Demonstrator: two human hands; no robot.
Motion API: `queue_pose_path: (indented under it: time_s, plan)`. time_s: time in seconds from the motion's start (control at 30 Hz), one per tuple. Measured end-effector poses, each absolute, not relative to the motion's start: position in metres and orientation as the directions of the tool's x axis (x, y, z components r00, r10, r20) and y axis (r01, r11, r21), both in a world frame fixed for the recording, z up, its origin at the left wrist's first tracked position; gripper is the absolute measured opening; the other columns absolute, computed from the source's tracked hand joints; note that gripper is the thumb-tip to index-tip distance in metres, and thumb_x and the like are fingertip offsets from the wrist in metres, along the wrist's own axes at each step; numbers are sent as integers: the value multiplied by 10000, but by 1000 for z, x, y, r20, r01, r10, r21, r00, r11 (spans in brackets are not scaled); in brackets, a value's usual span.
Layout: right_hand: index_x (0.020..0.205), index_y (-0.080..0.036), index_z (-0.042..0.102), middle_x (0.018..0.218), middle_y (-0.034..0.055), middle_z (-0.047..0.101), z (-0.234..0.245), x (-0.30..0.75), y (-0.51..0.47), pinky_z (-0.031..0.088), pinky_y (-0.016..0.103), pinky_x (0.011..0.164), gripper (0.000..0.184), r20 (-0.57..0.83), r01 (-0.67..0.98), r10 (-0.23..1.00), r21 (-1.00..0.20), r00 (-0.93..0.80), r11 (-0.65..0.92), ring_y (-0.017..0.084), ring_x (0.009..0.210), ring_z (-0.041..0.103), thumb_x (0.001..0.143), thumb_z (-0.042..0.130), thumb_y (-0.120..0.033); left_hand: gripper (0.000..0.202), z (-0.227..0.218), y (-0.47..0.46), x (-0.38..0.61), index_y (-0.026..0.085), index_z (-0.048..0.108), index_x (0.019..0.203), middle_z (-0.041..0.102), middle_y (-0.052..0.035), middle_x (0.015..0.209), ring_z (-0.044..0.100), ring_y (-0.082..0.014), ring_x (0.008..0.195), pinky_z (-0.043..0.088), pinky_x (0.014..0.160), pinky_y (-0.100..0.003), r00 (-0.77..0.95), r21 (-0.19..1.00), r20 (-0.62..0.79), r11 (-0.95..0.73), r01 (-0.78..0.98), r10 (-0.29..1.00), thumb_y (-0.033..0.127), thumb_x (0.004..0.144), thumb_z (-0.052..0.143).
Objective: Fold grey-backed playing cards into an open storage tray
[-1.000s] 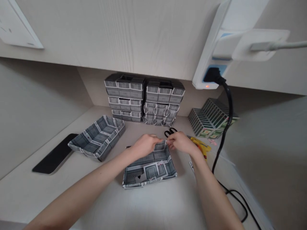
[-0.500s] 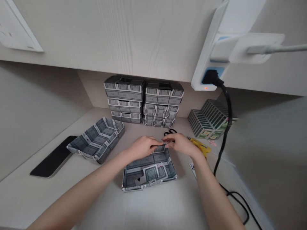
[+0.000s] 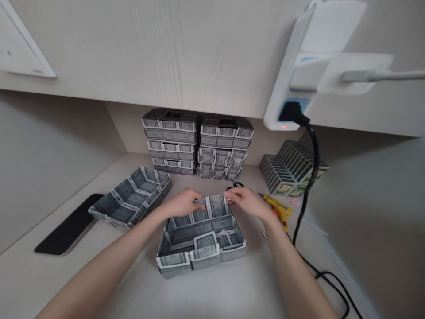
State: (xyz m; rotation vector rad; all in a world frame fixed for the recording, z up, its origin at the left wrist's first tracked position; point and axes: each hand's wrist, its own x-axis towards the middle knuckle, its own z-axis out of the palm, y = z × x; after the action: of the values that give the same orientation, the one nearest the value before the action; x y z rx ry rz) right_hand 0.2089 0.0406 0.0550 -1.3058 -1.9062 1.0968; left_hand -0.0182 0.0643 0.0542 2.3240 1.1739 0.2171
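A shallow box made of grey patterned playing cards (image 3: 202, 232) sits in front of me, its near wall raised off level and one card standing up from the near side. My left hand (image 3: 184, 202) grips the far wall near its left part, thumb inside the box. At the far right corner, my right hand (image 3: 244, 199) pinches the rim between thumb and fingers. A second open card box (image 3: 133, 197) lies to the left, apart from both hands. Black scissors (image 3: 237, 185) show partly behind my right hand, and a yellow glue gun (image 3: 280, 208) lies right of it.
Two stacks of card boxes (image 3: 171, 141) stand against the back wall. Decks of cards (image 3: 288, 170) are piled at the back right. A black phone (image 3: 68, 226) lies at left. A power strip (image 3: 292, 79) hangs above, its black cable (image 3: 312, 177) running down the right side.
The front box has tipped and shifted slightly, so the outside of its near wall now shows. My left hand has moved left along the far wall, away from my right hand.
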Motion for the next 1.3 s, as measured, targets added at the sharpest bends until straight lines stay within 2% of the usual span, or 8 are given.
queue_pose_path:
  time_s: [0.17, 0.43, 0.6, 0.73, 0.9, 1.0, 1.17, 1.3]
  plan:
    - [721, -167, 593, 708, 8, 639, 61, 205, 39, 464, 268, 635, 358, -31, 278, 946, -959, -322, 63, 153, 673, 594, 765, 473, -501, 312, 60, 68, -21, 120, 585, 582, 406, 44, 502, 336, -82, 511, 229, 474, -187, 627, 630, -103, -437, 642, 772, 418, 675, 575]
    - [694, -166, 552, 656, -16, 625, 65, 205, 38, 460, 253, 617, 357, -52, 256, 957, -966, -284, 23, 135, 626, 590, 759, 484, -510, 325, 68, 68, -20, 120, 574, 574, 404, 43, 513, 327, -82, 515, 244, 481, -188, 650, 668, -108, -429, 608, 753, 430, 671, 570]
    - [671, -165, 547, 625, -17, 621, 67, 205, 37, 464, 257, 627, 362, -88, 284, 954, -959, -287, -3, 137, 615, 589, 760, 483, -510, 313, 64, 69, -20, 120, 618, 640, 510, 33, 558, 411, -95, 549, 301, 520, -186, 661, 677, -131, -421, 604, 739, 425, 686, 563]
    - [673, -162, 566, 622, -5, 620, 59, 206, 40, 475, 268, 634, 350, -97, 362, 951, -932, -294, 17, 150, 620, 596, 775, 473, -484, 278, 63, 65, -19, 172, 651, 876, 648, 10, 789, 531, -138, 697, 371, 620, -197, 676, 702, -89, -435, 564, 732, 369, 697, 572]
    - [932, -178, 615, 886, 47, 659, 57, 207, 42, 460, 284, 739, 258, 206, 513, 971, -824, -120, 239, 169, 809, 602, 761, 531, -353, 326, 63, 62, -21, 238, 594, 1048, 647, 4, 1014, 570, -161, 877, 398, 736, -211, 659, 680, -12, -477, 556, 752, 276, 728, 545]
    - [908, -195, 644, 916, 57, 658, 68, 200, 33, 450, 286, 731, 213, 396, 623, 918, -709, -38, 332, 169, 786, 593, 749, 545, -296, 379, 63, 60, -23, 253, 568, 1107, 633, -7, 1073, 576, -179, 922, 400, 762, -227, 631, 644, 23, -494, 584, 776, 225, 730, 531]
    - [827, -233, 692, 809, 15, 690, 75, 177, 14, 448, 261, 682, 165, 137, 567, 860, -698, -492, 436, 159, 713, 607, 757, 543, -240, 402, 64, 53, -18, 251, 590, 1112, 669, -44, 997, 598, -210, 905, 407, 752, -246, 581, 562, 36, -498, 661, 813, 177, 727, 502]
    - [955, -253, 675, 974, 16, 677, 56, 156, 10, 420, 274, 818, 271, 11, 588, 783, -653, -623, 477, 179, 911, 603, 749, 531, -152, 439, 60, 49, -13, 266, 574, 1141, 689, -55, 928, 620, -213, 839, 411, 704, -247, 565, 509, 25, -498, 703, 825, 154, 725, 486]
